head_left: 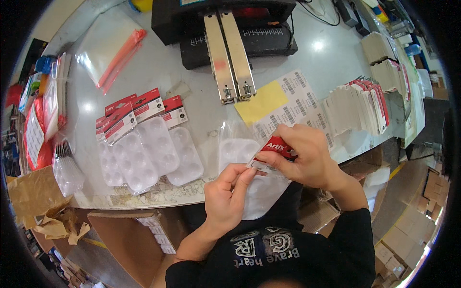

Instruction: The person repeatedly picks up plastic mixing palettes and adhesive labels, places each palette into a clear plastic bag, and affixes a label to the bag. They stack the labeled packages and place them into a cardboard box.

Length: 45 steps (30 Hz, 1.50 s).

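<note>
At the table's front edge, my right hand (307, 156) is closed around a folded red-and-white header card (278, 145). My left hand (225, 197) pinches the top of a clear plastic bag just below that card, fingertips nearly meeting the right hand's. A white paint palette (259, 204) hangs below my hands, apparently in this bag. Another white palette (235, 152) in clear plastic lies on the table behind them. To the left is an overlapping group of bagged white palettes (153, 149) with red-and-white header cards.
A black sealing machine (269, 41) with two metal rails stands at the back. Barcode label sheets (293, 103) lie right of centre, beside stacked header cards (355, 108). Clear bags with red edges (108, 50) lie back left. An open cardboard box (127, 240) stands below the table.
</note>
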Tool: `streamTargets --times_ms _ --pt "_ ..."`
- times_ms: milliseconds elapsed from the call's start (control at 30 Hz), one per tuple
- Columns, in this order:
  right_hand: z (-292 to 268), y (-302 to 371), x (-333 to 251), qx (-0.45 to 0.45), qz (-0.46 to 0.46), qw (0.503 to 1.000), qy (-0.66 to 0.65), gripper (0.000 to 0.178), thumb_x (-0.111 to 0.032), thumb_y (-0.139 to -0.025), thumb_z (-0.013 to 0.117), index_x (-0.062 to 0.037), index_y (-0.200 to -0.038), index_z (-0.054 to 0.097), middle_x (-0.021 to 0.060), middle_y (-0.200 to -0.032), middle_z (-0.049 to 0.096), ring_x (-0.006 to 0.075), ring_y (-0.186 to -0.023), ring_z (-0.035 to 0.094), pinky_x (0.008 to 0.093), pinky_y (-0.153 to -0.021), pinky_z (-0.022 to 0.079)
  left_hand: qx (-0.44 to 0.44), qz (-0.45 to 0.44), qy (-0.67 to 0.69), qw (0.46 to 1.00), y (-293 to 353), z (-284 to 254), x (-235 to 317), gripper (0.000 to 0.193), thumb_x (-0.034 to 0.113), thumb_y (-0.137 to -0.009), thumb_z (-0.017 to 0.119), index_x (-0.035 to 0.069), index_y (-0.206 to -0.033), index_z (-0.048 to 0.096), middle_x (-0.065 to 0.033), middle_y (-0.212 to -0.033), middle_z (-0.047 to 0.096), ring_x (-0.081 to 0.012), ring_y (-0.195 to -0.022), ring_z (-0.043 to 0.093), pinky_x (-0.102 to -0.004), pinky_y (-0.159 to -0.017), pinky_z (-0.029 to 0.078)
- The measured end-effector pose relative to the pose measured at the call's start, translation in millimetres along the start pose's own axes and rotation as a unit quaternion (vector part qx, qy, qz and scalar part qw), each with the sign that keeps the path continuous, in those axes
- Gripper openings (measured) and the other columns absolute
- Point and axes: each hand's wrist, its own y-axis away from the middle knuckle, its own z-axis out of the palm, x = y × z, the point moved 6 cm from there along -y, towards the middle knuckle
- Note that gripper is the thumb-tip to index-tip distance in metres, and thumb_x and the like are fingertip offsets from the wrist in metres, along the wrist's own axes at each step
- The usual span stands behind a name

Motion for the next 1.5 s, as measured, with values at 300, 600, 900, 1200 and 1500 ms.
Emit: streamTargets --times_ms 300,600,900,1200,1500 --pt "3.3 3.5 1.1 0.054 -0.026 0.998 0.012 0.024 -0.019 -0.075 0.074 -0.0046 -0.069 0.056 0.0079 -0.053 0.052 0.0248 -0.046 0.053 0.0329 -0.044 0.039 -0.009 0.027 -0.090 0.996 -0.7 1.9 0.6 0.016 0.013 -0.091 0.058 -0.002 -0.092 0.063 -0.0060 -0.067 0.063 -0.0029 -0.061 0.050 -0.0212 -0.054 0.042" --pt "19.5 26.8 52.8 -0.132 0.302 0.898 -0.291 0.012 -0.008 -0.083 0.066 0.0039 -0.085 0.066 0.0088 -0.068 0.064 0.0117 -0.054 0.060 0.0224 -0.047 0.044 0.176 0.071 -0.020 0.982 -6.8 -34.0 -11.1 0.021 0.014 -0.094 0.054 -0.004 -0.088 0.063 0.0002 -0.072 0.060 -0.0043 -0.067 0.047 -0.0198 -0.060 0.039" --pt "37.8 42.2 62.3 -0.149 0.312 0.823 -0.450 0.016 -0.011 -0.088 0.062 0.0034 -0.086 0.067 0.0058 -0.070 0.065 0.0085 -0.059 0.060 0.0203 -0.050 0.047 0.173 0.061 0.023 0.983 -15.0 -35.8 -28.1 0.025 0.015 -0.096 0.051 -0.006 -0.091 0.063 0.0004 -0.076 0.061 -0.0044 -0.070 0.047 -0.0187 -0.064 0.040" --pt "52.8 42.7 50.7 -0.067 0.329 0.763 -0.552 0.012 -0.009 -0.085 0.063 -0.0009 -0.080 0.055 0.0034 -0.066 0.056 0.0081 -0.053 0.053 0.0208 -0.050 0.042 0.145 0.033 -0.025 0.989 -13.2 -35.1 -18.2 0.026 0.018 -0.099 0.044 -0.003 -0.090 0.056 -0.0022 -0.077 0.057 -0.0074 -0.071 0.046 -0.0227 -0.066 0.039" --pt "89.9 27.3 80.2 0.029 0.347 0.726 -0.593 0.010 -0.010 -0.087 0.060 -0.0036 -0.081 0.056 0.0015 -0.068 0.055 0.0076 -0.055 0.050 0.0210 -0.052 0.040 0.175 0.031 -0.045 0.983 -51.9 -44.4 -37.1 0.028 0.021 -0.099 0.041 -0.001 -0.085 0.053 -0.0016 -0.073 0.053 -0.0076 -0.070 0.043 -0.0240 -0.066 0.038"
